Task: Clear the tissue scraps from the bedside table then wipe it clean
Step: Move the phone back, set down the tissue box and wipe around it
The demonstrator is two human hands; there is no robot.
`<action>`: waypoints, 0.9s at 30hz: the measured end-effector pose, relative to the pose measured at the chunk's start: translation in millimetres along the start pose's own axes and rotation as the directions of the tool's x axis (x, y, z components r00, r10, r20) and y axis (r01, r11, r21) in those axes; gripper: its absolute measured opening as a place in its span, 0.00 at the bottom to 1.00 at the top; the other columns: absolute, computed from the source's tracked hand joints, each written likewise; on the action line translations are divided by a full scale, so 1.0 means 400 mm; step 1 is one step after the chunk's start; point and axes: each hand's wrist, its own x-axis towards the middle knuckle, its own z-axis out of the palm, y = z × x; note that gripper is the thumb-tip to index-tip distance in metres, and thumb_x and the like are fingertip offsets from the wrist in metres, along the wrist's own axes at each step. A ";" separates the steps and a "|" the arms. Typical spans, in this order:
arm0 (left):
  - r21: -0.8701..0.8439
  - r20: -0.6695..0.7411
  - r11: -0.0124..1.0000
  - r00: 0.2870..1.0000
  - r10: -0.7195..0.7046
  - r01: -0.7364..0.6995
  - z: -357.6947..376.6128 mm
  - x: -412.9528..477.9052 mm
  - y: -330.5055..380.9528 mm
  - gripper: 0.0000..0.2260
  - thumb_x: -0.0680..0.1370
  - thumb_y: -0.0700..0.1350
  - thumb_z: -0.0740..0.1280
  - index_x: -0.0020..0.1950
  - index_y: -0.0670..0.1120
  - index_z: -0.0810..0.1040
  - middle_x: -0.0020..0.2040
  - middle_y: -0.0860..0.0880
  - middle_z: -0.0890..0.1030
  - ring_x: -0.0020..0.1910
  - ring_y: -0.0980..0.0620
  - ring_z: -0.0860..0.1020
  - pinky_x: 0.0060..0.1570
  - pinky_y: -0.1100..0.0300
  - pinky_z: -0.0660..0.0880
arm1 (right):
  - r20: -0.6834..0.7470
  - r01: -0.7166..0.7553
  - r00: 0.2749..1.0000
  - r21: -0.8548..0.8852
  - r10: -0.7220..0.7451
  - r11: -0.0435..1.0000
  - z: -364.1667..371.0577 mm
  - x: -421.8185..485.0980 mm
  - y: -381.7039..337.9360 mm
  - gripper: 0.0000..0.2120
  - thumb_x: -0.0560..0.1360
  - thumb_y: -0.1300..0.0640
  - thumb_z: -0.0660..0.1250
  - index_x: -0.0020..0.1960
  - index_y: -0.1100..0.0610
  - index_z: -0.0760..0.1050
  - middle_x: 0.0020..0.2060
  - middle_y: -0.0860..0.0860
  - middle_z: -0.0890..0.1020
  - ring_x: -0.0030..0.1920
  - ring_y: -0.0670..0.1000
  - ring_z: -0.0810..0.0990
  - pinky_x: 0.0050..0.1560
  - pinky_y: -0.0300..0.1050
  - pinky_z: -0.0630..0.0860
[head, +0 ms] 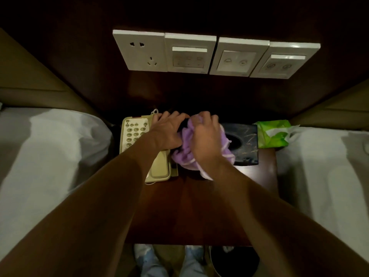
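Our left hand (166,132) lies over the cream push-button telephone (135,134); we cannot tell whether it grips anything. Our right hand (203,138) clutches the bunched lilac cloth (185,158) mid-frame, over the dark wooden table (199,206). We judge a careless rightward wipe could shove the black tissue box (245,148) against the green tissue pack (271,134), knocking it off.

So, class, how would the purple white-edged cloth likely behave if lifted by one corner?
Probably floppy: the purple white-edged cloth bunches into folds under the gripping right hand. Likely light and non-slippery, given its fuzzy towelling look.
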 end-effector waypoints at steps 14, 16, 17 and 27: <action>0.005 -0.007 0.999 0.999 -0.036 0.036 0.003 0.004 0.007 0.33 0.72 0.50 0.74 0.75 0.57 0.65 0.67 0.54 0.72 0.69 0.48 0.67 0.72 0.49 0.56 | -0.177 -0.368 0.921 -0.106 0.346 0.924 -0.030 -0.034 0.266 0.16 0.71 0.62 0.62 0.58 0.59 0.77 0.56 0.61 0.76 0.56 0.64 0.72 0.56 0.52 0.64; 0.029 0.003 0.999 1.000 -0.024 0.024 -0.003 0.004 0.015 0.33 0.72 0.49 0.74 0.75 0.55 0.65 0.68 0.53 0.73 0.69 0.48 0.67 0.71 0.49 0.56 | -0.178 -0.368 0.920 -0.080 0.350 0.926 -0.016 -0.023 0.194 0.15 0.72 0.62 0.63 0.57 0.59 0.78 0.57 0.61 0.75 0.55 0.63 0.72 0.57 0.53 0.65; 0.035 0.010 0.999 1.000 -0.018 0.017 -0.004 0.003 0.017 0.33 0.72 0.49 0.74 0.75 0.54 0.65 0.67 0.52 0.73 0.69 0.48 0.67 0.70 0.50 0.56 | -0.160 -0.315 0.940 -0.063 0.302 0.947 -0.010 -0.021 0.158 0.15 0.71 0.63 0.63 0.57 0.59 0.78 0.57 0.61 0.75 0.55 0.63 0.71 0.57 0.53 0.66; 0.035 0.044 0.999 0.998 -0.041 0.039 -0.014 0.006 0.021 0.32 0.73 0.49 0.74 0.74 0.55 0.65 0.68 0.53 0.73 0.69 0.48 0.68 0.71 0.50 0.55 | -0.083 -0.183 0.982 -0.171 0.171 0.968 -0.073 -0.058 0.340 0.22 0.67 0.69 0.63 0.61 0.60 0.76 0.57 0.61 0.74 0.55 0.64 0.72 0.55 0.54 0.69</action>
